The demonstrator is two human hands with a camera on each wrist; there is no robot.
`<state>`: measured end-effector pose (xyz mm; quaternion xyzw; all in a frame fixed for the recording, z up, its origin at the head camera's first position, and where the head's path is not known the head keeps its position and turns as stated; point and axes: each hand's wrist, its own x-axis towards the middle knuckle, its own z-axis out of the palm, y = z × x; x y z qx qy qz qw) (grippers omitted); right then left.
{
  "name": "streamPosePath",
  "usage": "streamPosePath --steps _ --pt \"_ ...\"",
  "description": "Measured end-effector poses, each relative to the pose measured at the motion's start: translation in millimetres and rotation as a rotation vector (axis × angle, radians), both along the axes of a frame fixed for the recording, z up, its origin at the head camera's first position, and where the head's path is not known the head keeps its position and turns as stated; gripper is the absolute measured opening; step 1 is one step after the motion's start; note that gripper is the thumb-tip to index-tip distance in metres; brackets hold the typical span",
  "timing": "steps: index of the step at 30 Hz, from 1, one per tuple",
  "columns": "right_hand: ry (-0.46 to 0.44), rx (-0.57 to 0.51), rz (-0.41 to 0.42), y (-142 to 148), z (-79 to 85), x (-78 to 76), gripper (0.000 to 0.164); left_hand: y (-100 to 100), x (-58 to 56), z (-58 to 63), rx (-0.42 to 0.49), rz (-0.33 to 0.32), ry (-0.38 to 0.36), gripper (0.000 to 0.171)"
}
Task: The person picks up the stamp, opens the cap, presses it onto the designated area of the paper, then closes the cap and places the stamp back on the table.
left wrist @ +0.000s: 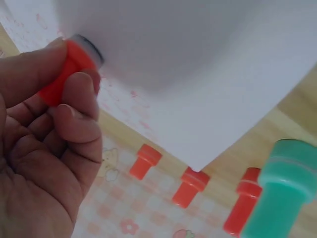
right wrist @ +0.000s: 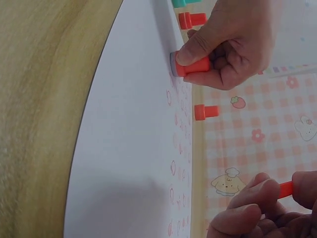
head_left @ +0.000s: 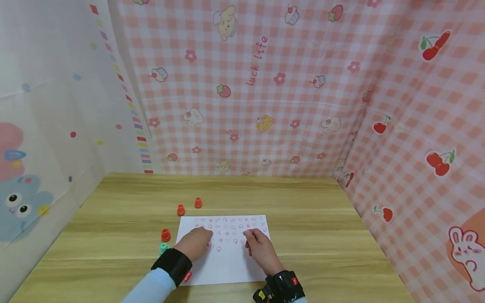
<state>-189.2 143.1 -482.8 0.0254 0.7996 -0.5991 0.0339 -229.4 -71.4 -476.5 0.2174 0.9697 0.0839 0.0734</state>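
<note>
My left hand (head_left: 196, 243) pinches a red stamp (left wrist: 69, 67) between thumb and fingers. Its printing end, with a grey and dark rim, faces the white sheet of paper (head_left: 223, 271), close over it. Rows of small stamped prints, mostly red and pink, cover the upper part of the sheet. Over the sheet's right side, my right hand (head_left: 262, 249) pinches a small red piece (right wrist: 286, 189) between thumb and forefinger. Most of that piece is hidden by the fingers, so I cannot tell what it is.
Left of the sheet stand a red stamp (head_left: 165, 235) and a teal stamp (head_left: 163, 248). Two more red ones, a left stamp (head_left: 181, 210) and a right stamp (head_left: 198, 203), stand beyond its far edge. A checked cloth (head_left: 242, 109) hangs behind the wooden table (head_left: 310, 235).
</note>
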Motion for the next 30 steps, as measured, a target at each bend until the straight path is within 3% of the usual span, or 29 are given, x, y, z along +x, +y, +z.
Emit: streamPosePath --steps 6,10,14,19,27,30 --pt "-0.012 0.007 0.003 0 0.1 -0.6 0.033 -3 -0.3 -1.1 0.007 -0.006 0.008 0.015" --pt "-0.014 0.011 -0.005 1 -0.2 0.1 0.033 -8 -1.0 -3.8 0.072 -0.027 0.015 0.009" --pt "-0.006 0.012 -0.005 1 -0.5 0.4 0.033 -10 -3.3 -3.2 0.133 -0.035 -0.016 0.009" --pt "0.015 0.0 -0.001 1 -1.6 -0.3 0.032 -10 -7.1 -2.2 0.143 -0.02 -0.064 0.011" --pt "0.005 0.007 -0.003 1 -2.6 -0.5 0.033 -9 0.0 -5.2 0.014 -0.094 0.073 0.02" --pt "0.005 0.008 -0.004 1 -2.7 -0.2 0.033 -8 1.3 -5.9 -0.002 -0.096 0.093 0.019"
